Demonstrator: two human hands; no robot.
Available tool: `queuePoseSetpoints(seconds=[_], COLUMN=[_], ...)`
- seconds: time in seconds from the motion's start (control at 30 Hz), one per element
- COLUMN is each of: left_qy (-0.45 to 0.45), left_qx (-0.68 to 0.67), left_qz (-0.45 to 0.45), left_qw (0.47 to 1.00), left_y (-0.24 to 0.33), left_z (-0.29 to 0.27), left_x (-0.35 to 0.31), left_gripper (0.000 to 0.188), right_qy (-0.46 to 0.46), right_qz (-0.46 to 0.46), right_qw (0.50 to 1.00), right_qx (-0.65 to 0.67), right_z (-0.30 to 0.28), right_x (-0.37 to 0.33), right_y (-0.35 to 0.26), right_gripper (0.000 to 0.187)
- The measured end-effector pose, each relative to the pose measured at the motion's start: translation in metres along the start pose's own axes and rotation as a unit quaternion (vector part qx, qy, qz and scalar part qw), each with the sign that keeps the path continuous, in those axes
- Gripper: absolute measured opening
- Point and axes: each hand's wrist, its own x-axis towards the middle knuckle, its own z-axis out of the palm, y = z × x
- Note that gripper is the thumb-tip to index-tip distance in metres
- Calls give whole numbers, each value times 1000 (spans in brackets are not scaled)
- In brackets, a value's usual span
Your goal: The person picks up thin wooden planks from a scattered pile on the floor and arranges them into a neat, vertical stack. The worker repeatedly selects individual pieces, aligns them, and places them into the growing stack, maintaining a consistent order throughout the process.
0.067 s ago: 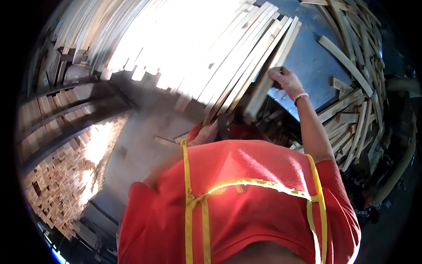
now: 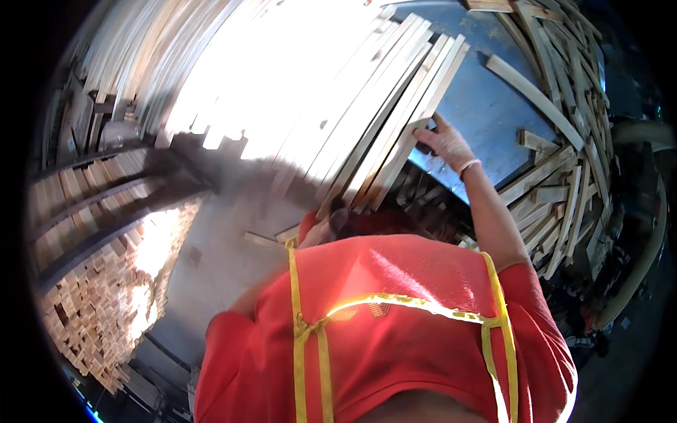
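11 o'clock: white glare [image 2: 261, 70] | 2: blue tabletop [image 2: 486, 102] | 3: pale hose [image 2: 645, 262] | 8: grey floor [image 2: 211, 257] | 9: dark beam [image 2: 116, 231]

Bare right hand [image 2: 453, 146]: one
Long pale wooden strips [image 2: 374, 106]: over five, glare hiding others
Curved pale wooden board [image 2: 539, 99], far right: one
Loose wooden offcuts [image 2: 536, 174], right: over ten
Square-ended brown timber stack [image 2: 102, 317], near left: one

Stacked lumber [image 2: 106, 299] (partly sunlit) stands left — curved hose [image 2: 642, 277] right.
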Motion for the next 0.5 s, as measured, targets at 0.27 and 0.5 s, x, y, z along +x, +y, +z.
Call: queuePoseSetpoints(seconds=[0.27,0.5], left_qy=[-101,-71], left_qx=[77,294], left_qz=[16,122], left_qw=[992,945], left_y=[86,108], left_z=[129,216], left_x=[-49,-10], left_gripper=[72,81], right_qy=[-13,-19], right_qz=[2,23], right_qw=[1000,958], right_qx=[25,284], right_z=[0,-10], right_x=[16,6], right_y=[23,5], right_gripper=[76,78])
